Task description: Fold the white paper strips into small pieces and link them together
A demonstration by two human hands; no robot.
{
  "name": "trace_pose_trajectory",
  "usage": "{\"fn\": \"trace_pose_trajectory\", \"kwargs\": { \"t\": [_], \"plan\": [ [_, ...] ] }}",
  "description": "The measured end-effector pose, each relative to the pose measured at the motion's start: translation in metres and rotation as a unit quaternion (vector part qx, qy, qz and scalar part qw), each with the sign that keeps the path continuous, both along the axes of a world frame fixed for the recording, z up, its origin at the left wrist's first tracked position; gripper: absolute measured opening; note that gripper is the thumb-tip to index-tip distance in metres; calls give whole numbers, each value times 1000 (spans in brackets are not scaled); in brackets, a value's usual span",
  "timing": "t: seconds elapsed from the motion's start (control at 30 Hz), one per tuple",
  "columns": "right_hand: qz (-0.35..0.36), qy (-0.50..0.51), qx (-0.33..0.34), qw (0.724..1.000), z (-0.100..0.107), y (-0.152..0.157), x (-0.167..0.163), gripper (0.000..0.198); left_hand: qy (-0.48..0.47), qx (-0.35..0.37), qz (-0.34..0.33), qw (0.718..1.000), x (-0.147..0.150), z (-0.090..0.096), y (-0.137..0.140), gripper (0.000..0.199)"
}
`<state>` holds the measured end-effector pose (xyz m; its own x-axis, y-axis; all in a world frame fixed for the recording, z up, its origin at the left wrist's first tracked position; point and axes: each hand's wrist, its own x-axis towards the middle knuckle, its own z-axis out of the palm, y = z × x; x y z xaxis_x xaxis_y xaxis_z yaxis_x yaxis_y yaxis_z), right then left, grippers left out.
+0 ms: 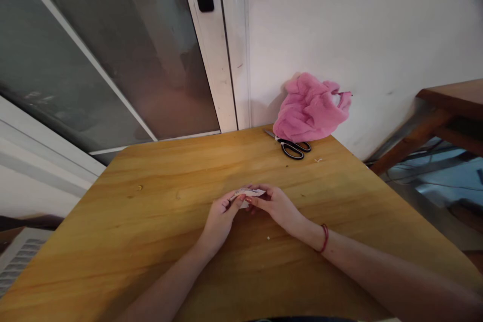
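Both hands meet over the middle of a wooden table (181, 251), closed on a small folded piece of white paper (247, 193). My left hand (221, 216) pinches its left side, thumb on top. From the right, my right hand (281, 207) grips the other side with thumb and fingers; a red band circles that wrist. Dark marks show on the paper, too small to read. The fingers hide its underside and part of its edges.
Black-handled scissors (292, 148) lie at the table's back, blades partly under a pink plush cloth (313, 108) against the wall. Small scraps (318, 160) dot the tabletop. A glazed door (124, 60) stands behind on the left; another wooden table (453, 100) stands at right.
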<state>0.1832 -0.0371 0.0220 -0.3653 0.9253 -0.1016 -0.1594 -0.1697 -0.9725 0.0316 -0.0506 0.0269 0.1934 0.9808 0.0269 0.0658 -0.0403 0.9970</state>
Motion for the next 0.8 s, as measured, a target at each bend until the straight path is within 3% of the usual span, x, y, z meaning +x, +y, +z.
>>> {"fn": "trace_pose_trajectory", "kwargs": {
  "t": [0.27, 0.4, 0.6, 0.8],
  "plan": [
    [-91, -150, 76, 982, 4, -8, 2, 24, 20, -23, 76, 997, -1, 2, -1, 21],
    [-94, -166, 84, 978, 3, -8, 2, 24, 2, -64, 123, 990, -2, -2, -2, 26],
    [-80, -144, 91, 982, 0, -3, 3, 19, -48, -55, 106, 992, -4, -7, 1, 26],
    [-57, -170, 114, 977, -3, 1, 5, 20, -38, -42, 83, 995, -4, -12, 4, 29]
  ]
}}
